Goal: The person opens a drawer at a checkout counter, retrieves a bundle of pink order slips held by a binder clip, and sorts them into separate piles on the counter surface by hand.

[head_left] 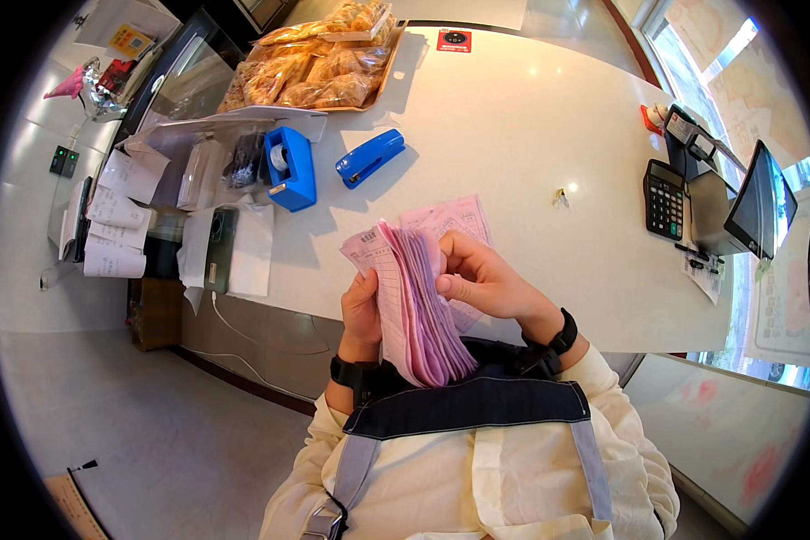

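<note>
A thick stack of pink paper slips (412, 304), printed with lines and writing, fans out in front of my chest. My left hand (362, 307) grips its left side, with the thumb on the front slip. At the upper right side of the stack, my right hand (479, 275) has its thumb and curled fingers against the edges; some of its fingertips are hidden. More pink slips (469, 210) lie on the white counter (513, 135) behind and beneath my hands. A blue stapler (370, 158) and a blue tape dispenser (291, 170) stand beyond the stack to the left.
Wrapped pastries fill a tray (376, 94) at the far left of the counter. A phone (221, 250) with a white cable lies on paper at left. On the right are a calculator (664, 199), pens (698, 255) and a monitor (761, 202). A small scrap (561, 198) lies mid-counter.
</note>
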### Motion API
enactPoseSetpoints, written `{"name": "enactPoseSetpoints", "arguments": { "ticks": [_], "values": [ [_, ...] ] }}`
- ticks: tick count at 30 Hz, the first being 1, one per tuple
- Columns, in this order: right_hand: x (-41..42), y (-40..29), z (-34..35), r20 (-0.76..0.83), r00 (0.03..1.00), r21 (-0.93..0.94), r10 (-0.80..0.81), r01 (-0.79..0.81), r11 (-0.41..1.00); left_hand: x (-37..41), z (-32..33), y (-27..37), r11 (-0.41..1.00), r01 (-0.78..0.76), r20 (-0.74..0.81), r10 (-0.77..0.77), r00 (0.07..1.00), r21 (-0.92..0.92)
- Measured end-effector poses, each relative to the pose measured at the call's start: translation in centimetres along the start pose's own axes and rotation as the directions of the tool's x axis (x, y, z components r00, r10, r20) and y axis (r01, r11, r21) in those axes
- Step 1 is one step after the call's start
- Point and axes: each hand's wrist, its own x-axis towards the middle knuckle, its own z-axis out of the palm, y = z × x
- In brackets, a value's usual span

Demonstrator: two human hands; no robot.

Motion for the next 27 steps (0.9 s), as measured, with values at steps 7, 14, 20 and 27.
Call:
{"name": "enactPoseSetpoints", "arguments": {
  "ticks": [7, 14, 20, 27],
  "values": [
    [-0.6, 0.4, -0.6, -0.083, 0.996, -0.037, -0.02, 0.017, 0.999, -0.1, -0.2, 0.0, 0.999, -0.018, -0.095, 0.021, 0.995, 0.038],
    [-1.5, -0.6, -1.5, -0.253, 0.967, -0.09, -0.043, 0.02, 0.996, -1.3, -1.4, 1.3, 0.98, -0.125, -0.131, 0.146, 0.981, 0.157],
    [-1.5, 2.1, -5.7, -0.51, 0.858, -0.646, -0.066, -0.33, 0.689, -2.2, -2.6, 3.1, 0.975, -0.185, -0.164, 0.204, 0.965, 0.121],
    [-1.9, 2.0, -5.4, -0.483, 0.735, -0.854, -0.476, -0.275, 0.443, -2.1, -1.7, 2.9, 0.979, -0.185, -0.12, 0.194, 0.974, 0.081]
  ]
}}
